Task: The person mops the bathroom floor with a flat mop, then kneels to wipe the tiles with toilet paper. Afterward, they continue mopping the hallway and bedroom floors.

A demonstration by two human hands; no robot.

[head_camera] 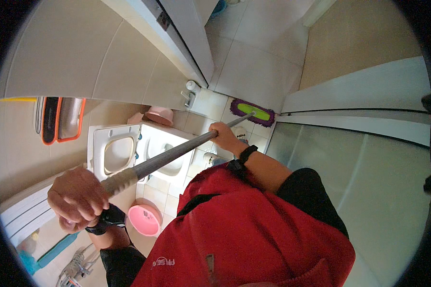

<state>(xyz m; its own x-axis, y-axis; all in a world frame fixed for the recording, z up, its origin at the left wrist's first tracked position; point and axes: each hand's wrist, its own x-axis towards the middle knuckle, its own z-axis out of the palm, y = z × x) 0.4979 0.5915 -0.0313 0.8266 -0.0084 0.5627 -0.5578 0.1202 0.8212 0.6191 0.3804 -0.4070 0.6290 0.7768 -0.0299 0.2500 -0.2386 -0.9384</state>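
My left hand (pixel 78 201) is closed around the pale grip at the upper end of a grey mop pole (pixel 176 154). Farther down the same pole, my right hand (pixel 224 136) grasps it. The pole slants away to a flat mop head (pixel 253 112) with a lime-green plate and purple chenille fringe, which lies on the floor tiles by the doorway. Both wrists wear black bands, the left one with a dark device on it. A red garment or apron covers my front.
A squat toilet pan (pixel 172 163) with a raised white seat (pixel 113 152) lies at left. Pink basins (pixel 145 219) (pixel 160 115) stand near it. A white bottle (pixel 193 86) is by the door frame, a frosted glass panel (pixel 319 161) at right, a shower fixture (pixel 77 269) at lower left.
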